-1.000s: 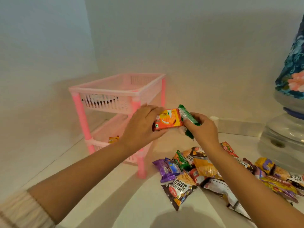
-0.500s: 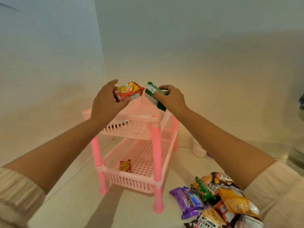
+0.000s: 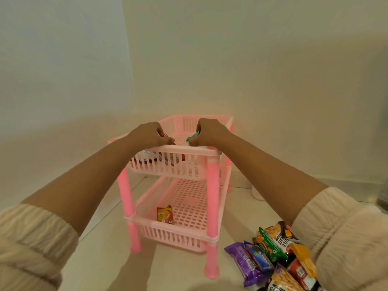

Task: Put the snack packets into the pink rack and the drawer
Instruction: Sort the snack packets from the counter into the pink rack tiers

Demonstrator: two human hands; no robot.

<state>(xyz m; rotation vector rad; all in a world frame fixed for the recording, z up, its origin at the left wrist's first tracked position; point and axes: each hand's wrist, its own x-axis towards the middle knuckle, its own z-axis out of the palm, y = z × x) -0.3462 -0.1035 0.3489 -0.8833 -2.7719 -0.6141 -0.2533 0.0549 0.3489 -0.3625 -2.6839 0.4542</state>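
A pink two-tier rack [image 3: 212, 164] stands on the pale surface near the wall corner. Both my hands reach into its top tier. My left hand [image 3: 147, 135] grips an orange packet [image 3: 168, 137], mostly hidden behind the fingers and the rim. My right hand [image 3: 207, 132] pinches a green packet [image 3: 192, 139] just above the tier floor. Another packet [image 3: 155, 158] shows through the top tier's slats. One orange packet [image 3: 165, 214] lies in the bottom tier. A pile of snack packets [image 3: 273, 259] lies at the lower right. No drawer is in view.
Walls close in behind and to the left of the rack. A white cylinder [image 3: 257, 192] stands beside the rack's right legs. A dark blurred object [image 3: 383, 198] sits at the right edge. Open floor lies in front of the rack.
Both hands have dropped from above the rack into the top tier, carrying the orange and green packets down. The camera has moved closer to the rack.
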